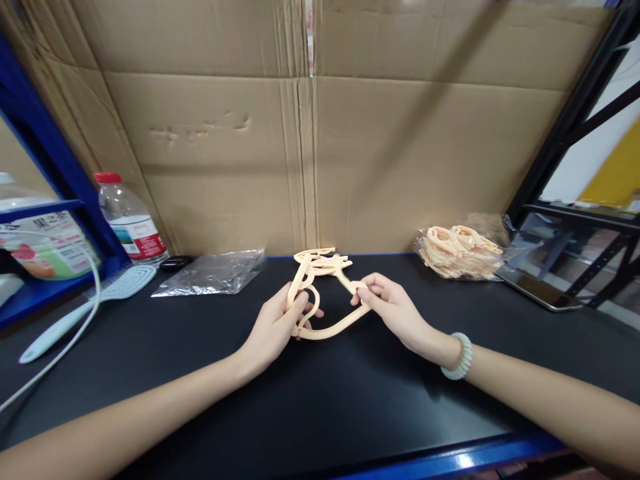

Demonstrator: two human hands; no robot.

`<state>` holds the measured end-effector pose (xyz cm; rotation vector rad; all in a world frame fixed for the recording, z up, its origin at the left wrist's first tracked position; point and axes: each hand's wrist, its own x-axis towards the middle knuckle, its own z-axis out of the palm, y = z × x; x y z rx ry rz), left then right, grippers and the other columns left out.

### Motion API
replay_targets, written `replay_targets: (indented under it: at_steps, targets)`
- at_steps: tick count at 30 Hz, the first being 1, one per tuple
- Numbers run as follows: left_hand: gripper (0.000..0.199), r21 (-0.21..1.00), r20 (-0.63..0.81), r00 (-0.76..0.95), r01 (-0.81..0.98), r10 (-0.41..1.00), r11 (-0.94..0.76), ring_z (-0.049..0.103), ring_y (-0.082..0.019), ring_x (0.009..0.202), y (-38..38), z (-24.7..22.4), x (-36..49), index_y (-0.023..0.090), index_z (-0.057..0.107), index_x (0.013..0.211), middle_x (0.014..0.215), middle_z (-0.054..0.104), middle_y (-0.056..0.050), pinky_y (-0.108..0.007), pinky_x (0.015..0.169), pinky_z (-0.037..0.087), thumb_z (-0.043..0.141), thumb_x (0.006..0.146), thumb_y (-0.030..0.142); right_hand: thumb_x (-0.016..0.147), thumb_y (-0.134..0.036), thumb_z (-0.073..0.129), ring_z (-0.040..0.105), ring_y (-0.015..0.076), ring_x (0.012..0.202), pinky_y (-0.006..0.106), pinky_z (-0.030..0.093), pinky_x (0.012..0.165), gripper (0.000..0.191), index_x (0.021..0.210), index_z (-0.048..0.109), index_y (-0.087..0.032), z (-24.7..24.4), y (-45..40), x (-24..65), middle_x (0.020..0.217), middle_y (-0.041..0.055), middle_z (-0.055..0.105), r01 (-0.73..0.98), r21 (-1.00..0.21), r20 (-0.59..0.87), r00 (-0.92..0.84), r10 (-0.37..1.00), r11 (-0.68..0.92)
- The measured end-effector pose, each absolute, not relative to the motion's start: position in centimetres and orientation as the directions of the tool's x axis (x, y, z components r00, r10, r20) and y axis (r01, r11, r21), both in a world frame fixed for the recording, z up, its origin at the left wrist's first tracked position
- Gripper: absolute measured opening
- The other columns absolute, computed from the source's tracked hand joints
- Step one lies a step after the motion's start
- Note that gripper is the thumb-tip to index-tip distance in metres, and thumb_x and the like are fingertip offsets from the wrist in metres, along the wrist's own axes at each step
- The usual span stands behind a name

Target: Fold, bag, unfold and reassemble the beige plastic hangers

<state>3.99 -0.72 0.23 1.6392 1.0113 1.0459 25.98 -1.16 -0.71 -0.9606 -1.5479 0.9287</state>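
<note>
Fingers of my left hand (275, 321) and my right hand (396, 308) are pressed onto one cream-coloured frame (333, 331), which spans the gap between them. Well to the left of the left fingers lies a hairbrush (131, 281); between the two lies a flat clear bag (213, 273). The left thumb and fingers pinch the frame's side bar near its curled inner part. Caution: excess squeeze here could bend or crack the curl. Just beyond the fingers lies a loose pile of similar pieces (327, 267). Caution: pushing the frame forward could snag the pile and drag it; I cannot tell whether the two touch. The right thumb and fingertips pinch the frame's opposite corner. Caution: uneven pull could twist the frame or slip it loose. Well to the right of these fingers sits a bagged stack (457, 250).
</note>
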Motion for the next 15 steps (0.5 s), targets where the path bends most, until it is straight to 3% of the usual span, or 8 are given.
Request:
replay_targets:
  at_steps: [4, 7, 10, 15]
  targets:
    - [0.03, 0.959, 0.211, 0.279, 0.127, 0.937, -0.254, 0.066, -0.022, 0.082, -0.41, 0.23, 3.88, 0.017, 0.05, 0.097, 0.09, 0.068, -0.007, -0.027, 0.062, 0.048, 0.049, 0.09, 0.046, 0.08, -0.041, 0.067, 0.048, 0.0077, 0.055, 0.022, 0.037, 0.05, 0.028, 0.081, 0.05, -0.019, -0.8, -0.41, 26.36, 0.077, 0.0013, 0.066, -0.144, -0.955, 0.273, -0.096, 0.957, 0.258]
    - [0.027, 0.951, 0.245, 0.293, 0.112, 0.924, -0.288, 0.063, -0.025, 0.101, -0.06, 0.21, 3.81, 0.017, 0.053, 0.094, 0.098, 0.066, -0.007, -0.03, 0.078, 0.046, 0.051, 0.089, 0.044, 0.072, -0.036, 0.075, 0.054, 0.008, 0.059, 0.022, 0.045, 0.052, 0.032, 0.077, 0.048, -0.019, -0.65, -0.16, 26.4, 0.08, 0.0014, 0.067, -0.263, -0.943, 0.232, -0.082, 0.969, 0.204]
    - [0.024, 0.932, 0.279, 0.368, 0.117, 0.887, -0.342, 0.06, -0.024, 0.107, 0.03, 0.24, 3.67, 0.017, 0.055, 0.095, 0.1, 0.066, -0.006, -0.034, 0.093, 0.04, 0.051, 0.09, 0.041, 0.065, -0.03, 0.08, 0.061, 0.0101, 0.064, 0.024, 0.052, 0.058, 0.036, 0.078, 0.048, -0.019, -0.46, -0.19, 26.32, 0.082, 0.0012, 0.069, -0.294, -0.936, 0.222, -0.06, 0.973, 0.195]
    - [0.026, 0.857, 0.27, 0.511, 0.259, 0.816, -0.446, 0.057, -0.023, 0.104, -0.55, 0.5, 3.34, 0.018, 0.058, 0.096, 0.11, 0.063, -0.006, -0.035, 0.093, 0.039, 0.047, 0.091, 0.042, 0.066, -0.026, 0.08, 0.066, 0.0114, 0.065, 0.025, 0.056, 0.063, 0.036, 0.077, 0.046, -0.019, -0.5, -0.36, 26.09, 0.084, 0.0019, 0.071, -0.296, -0.928, 0.26, -0.083, 0.962, 0.225]
